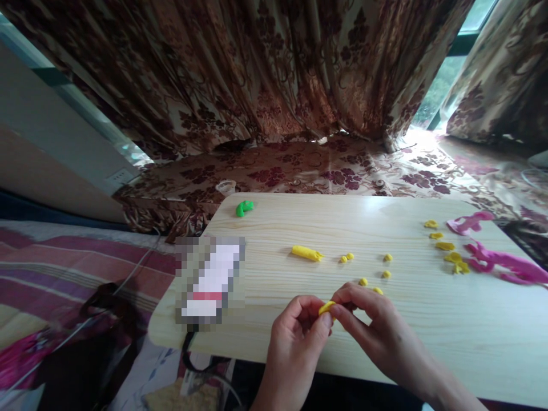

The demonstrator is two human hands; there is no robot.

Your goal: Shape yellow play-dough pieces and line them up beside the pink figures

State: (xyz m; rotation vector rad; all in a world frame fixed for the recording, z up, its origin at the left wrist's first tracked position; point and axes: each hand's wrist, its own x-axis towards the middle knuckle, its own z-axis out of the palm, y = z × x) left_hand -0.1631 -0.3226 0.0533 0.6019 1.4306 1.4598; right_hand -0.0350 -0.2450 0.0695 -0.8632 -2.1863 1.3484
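Between the fingertips of both hands is a small piece of yellow modelling clay [326, 308], held above the front of the wooden table [274, 328]. My left hand [297, 334] pinches it from the left with thumb and fingers. From the right, the thumb and fingers of my right hand [377, 322] close on it too. Just beyond the hands lie several small yellow clay balls [387, 274], two of them partly hidden by my right hand. A yellow clay roll [307, 253] with a ragged right end rests farther back, left of another pair of balls [346, 258].
Several flattened yellow pieces [445, 246] lie at the right, beside two pink shapes [509, 262], [471, 221]. A green clay lump [245, 208] sits at the back left corner. A blurred-out phone-like device [214, 279] with a black cable [188, 348] occupies the left side. Patterned curtains [299, 74] hang behind.
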